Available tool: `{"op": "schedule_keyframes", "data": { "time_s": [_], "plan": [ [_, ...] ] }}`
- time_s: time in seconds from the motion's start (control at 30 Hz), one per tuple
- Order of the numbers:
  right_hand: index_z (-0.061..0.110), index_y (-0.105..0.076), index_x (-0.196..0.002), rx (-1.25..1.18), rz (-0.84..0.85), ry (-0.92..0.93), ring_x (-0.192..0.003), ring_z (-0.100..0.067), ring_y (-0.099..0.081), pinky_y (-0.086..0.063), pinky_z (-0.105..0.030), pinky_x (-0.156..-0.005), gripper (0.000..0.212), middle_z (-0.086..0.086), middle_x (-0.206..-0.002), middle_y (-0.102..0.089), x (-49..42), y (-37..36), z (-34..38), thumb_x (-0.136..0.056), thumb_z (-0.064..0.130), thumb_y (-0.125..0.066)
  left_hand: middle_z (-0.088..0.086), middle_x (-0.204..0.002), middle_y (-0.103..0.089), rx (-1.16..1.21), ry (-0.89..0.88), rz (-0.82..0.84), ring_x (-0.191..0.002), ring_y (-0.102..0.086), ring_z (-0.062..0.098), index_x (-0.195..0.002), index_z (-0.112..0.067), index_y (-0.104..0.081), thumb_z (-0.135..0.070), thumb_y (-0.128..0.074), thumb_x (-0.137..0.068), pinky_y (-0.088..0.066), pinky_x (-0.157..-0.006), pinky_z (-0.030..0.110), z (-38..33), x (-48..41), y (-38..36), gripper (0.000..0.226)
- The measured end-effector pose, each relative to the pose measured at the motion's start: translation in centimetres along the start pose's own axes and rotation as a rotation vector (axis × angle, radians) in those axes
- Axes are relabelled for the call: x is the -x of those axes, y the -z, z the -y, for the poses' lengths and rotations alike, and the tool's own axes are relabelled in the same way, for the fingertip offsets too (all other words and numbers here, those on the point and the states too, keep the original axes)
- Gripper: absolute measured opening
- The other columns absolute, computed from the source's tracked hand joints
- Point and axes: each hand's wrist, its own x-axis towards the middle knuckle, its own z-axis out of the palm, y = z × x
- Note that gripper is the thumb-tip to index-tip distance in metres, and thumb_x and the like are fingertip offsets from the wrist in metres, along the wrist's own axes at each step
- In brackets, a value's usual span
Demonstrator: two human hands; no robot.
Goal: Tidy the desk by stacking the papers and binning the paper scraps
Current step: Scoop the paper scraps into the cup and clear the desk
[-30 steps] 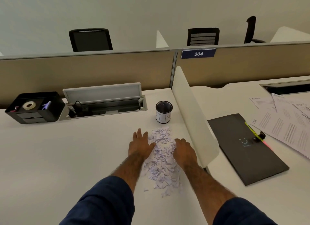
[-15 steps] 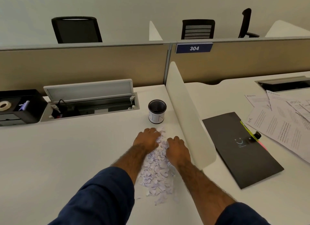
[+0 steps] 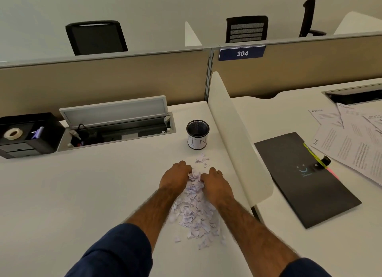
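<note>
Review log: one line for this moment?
left hand: grips paper scraps; right hand: grips paper scraps; mesh cup: upright beyond pile; papers: unstacked

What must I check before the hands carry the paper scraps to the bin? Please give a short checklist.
1. Grip: left hand and right hand curl around paper scraps: ok.
2. Whole pile gathered: not ok; most lie behind the hands, and loose scraps lie near the bin.
3. The bin upright, mouth open: ok.
4. Room inside it: cannot tell.
5. Stack of papers: not ok; they lie spread on the neighbouring desk.
</note>
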Motion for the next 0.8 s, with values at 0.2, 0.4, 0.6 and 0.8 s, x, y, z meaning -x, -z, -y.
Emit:
{"op": "schedule_keyframes", "data": {
  "time_s": [0.2,0.4,0.6,0.8],
  "plan": [
    [0.011,-0.062,-0.112,-0.046,-0.026,-0.011,-0.104,-0.024,-0.052,-0.035,-0.027,-0.071,0.021,-0.01,-0.118,-0.054,-0.3,-0.1,0.0,-0.097,0.009,-0.048,0.007,-0.12,-0.065,0.077,0.044,-0.071,-0.105,-0.061,0.021,-0.117,-0.017,-0.069,-0.01,-0.056,-0.1,-0.047,-0.093,0.027,0.4,-1.3,1.4,0.023],
    [0.011,-0.06,-0.114,-0.074,-0.008,-0.023,-0.104,-0.024,-0.052,-0.038,-0.028,-0.071,0.021,-0.009,-0.117,-0.052,-0.7,0.0,0.0,-0.094,0.011,-0.056,0.004,-0.115,-0.071,0.28,0.096,-0.242,-0.098,-0.065,0.015,-0.112,-0.015,-0.074,-0.006,-0.055,-0.1,-0.052,-0.091,0.028,-0.4,-4.0,6.4,0.024],
    [0.011,-0.06,-0.111,-0.082,-0.032,-0.005,-0.102,-0.021,-0.052,-0.036,-0.027,-0.069,0.018,-0.007,-0.115,-0.053,-0.6,-0.2,-0.1,-0.094,0.01,-0.057,0.007,-0.117,-0.071,0.402,0.105,-0.303,-0.095,-0.062,0.014,-0.107,-0.014,-0.074,-0.006,-0.057,-0.099,-0.051,-0.086,0.025,-3.0,-9.4,11.0,0.02],
    [0.012,-0.058,-0.112,-0.083,-0.036,0.019,-0.101,-0.02,-0.051,-0.039,-0.026,-0.07,0.018,-0.007,-0.116,-0.052,-0.5,-0.2,-0.3,-0.094,0.011,-0.056,0.011,-0.123,-0.066,0.144,0.053,-0.097,-0.109,-0.063,0.026,-0.116,-0.012,-0.071,-0.006,-0.065,-0.094,-0.053,-0.095,0.035,-4.7,-13.4,12.1,0.024]
  ]
}}
